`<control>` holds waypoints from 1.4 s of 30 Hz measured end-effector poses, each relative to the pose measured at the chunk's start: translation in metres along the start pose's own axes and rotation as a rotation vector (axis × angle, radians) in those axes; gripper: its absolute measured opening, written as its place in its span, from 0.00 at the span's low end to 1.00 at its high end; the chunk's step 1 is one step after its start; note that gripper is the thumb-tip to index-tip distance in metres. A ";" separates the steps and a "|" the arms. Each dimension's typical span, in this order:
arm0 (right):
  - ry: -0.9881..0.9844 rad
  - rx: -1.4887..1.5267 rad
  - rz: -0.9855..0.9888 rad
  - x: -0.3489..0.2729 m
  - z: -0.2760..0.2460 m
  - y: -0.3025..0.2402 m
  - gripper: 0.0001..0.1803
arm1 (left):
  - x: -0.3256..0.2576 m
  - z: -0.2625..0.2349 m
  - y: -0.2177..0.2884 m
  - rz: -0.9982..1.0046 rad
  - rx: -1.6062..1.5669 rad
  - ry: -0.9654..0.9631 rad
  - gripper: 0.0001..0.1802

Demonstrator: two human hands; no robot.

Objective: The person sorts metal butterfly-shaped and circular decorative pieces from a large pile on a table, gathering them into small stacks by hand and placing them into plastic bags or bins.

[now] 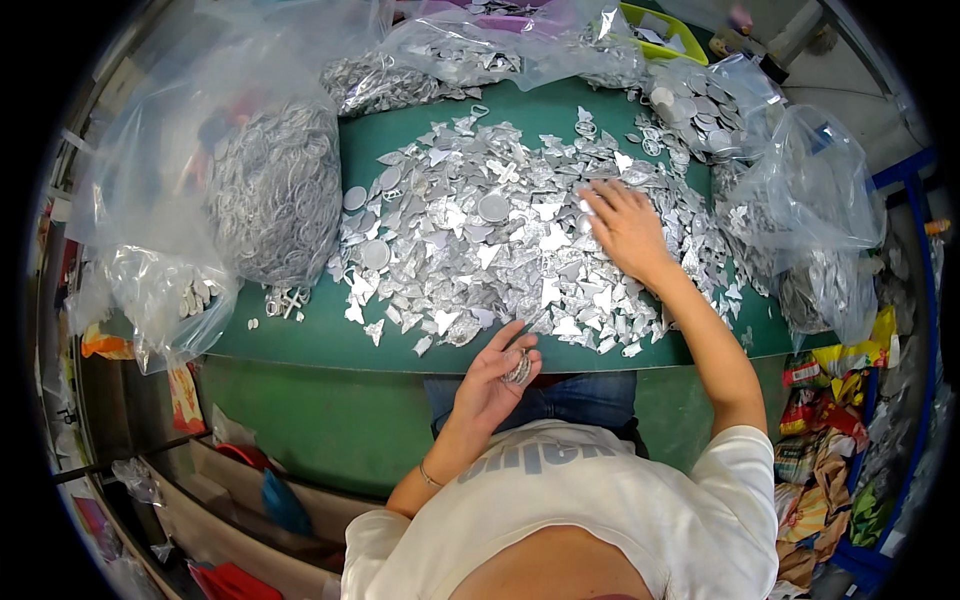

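A wide heap of small flat silver metal pieces (460, 240) covers the middle of the green table (300, 340). Some are round discs, others have pointed or irregular shapes. My right hand (630, 232) lies over the right part of the heap, fingers stretched out and touching the pieces. At the table's front edge, my left hand (492, 375) is turned partly palm up. Its fingers curl around a few silver metal pieces (517, 368), whose exact shape I cannot make out.
A large clear bag of silver rings (275, 195) stands on the left. Bags of discs (705, 110) and other pieces (820, 280) line the right side. More bags (380, 85) and a yellow-green bin (660, 32) are at the back. Colourful packages (815, 430) lie lower right.
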State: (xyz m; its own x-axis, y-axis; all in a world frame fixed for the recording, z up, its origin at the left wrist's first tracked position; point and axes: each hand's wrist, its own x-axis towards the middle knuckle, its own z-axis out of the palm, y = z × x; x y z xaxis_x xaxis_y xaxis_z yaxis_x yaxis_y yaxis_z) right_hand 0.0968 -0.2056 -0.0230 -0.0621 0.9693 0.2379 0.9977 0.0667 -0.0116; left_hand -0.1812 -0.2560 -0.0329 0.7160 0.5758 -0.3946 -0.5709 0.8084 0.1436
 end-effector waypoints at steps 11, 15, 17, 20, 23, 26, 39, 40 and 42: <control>0.189 0.017 0.184 -0.007 -0.019 0.005 0.10 | 0.000 -0.015 0.020 -0.097 -0.063 -0.177 0.13; 0.026 0.223 0.021 0.000 -0.024 -0.053 0.15 | 0.005 -0.007 0.017 -0.071 -0.004 -0.101 0.10; 0.078 0.216 0.019 -0.004 -0.012 -0.073 0.20 | 0.009 -0.010 0.014 -0.059 0.010 -0.097 0.10; 0.123 0.259 0.009 -0.017 -0.006 -0.086 0.24 | 0.011 -0.011 0.014 -0.062 -0.003 -0.144 0.10; 0.123 0.428 0.061 -0.026 -0.005 -0.094 0.22 | 0.014 -0.009 0.011 -0.030 0.051 -0.133 0.11; 0.105 0.531 0.014 -0.031 -0.004 -0.100 0.21 | 0.020 -0.012 0.012 0.003 0.058 -0.178 0.12; -0.082 0.281 -0.375 0.079 0.010 -0.098 0.29 | 0.023 -0.010 0.015 0.024 0.077 -0.231 0.15; -0.098 0.276 -0.377 0.079 0.009 -0.095 0.31 | 0.023 -0.010 0.015 0.022 0.059 -0.235 0.15; -0.099 0.227 -0.376 0.076 0.009 -0.092 0.31 | 0.023 -0.012 0.015 0.017 0.039 -0.249 0.15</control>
State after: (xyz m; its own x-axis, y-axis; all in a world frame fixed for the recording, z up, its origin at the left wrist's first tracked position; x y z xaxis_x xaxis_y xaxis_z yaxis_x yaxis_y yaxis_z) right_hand 0.0002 -0.1360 -0.0125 -0.4329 0.8848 0.1726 0.8745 0.4587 -0.1577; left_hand -0.1781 -0.2325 -0.0510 0.7860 0.5979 -0.1571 -0.5712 0.7996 0.1853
